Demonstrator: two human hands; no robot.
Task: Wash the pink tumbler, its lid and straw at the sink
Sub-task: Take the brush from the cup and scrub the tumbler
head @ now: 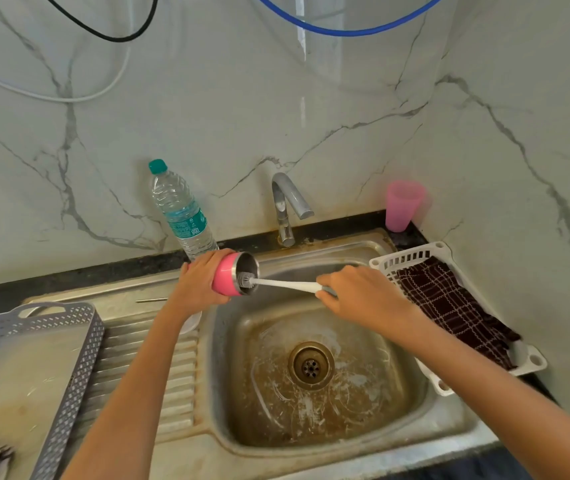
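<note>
My left hand (197, 281) grips the pink tumbler (230, 276) on its side above the left rim of the sink (405, 407), steel mouth facing right. My right hand (356, 292) holds the white handle of a bottle brush (285, 283); its grey bristles sit inside the tumbler's mouth. A thin metal straw (151, 300) lies on the drainboard behind my left forearm. A pale round piece, perhaps the lid (192, 322), shows under my left wrist, mostly hidden.
The tap (285, 209) stands behind the basin, with no water running. A plastic water bottle (181, 211) leans at the back left and a pink plastic cup (402, 206) at the back right. A white basket (415, 256) with a checked cloth sits right; a grey tray (79, 362) sits left.
</note>
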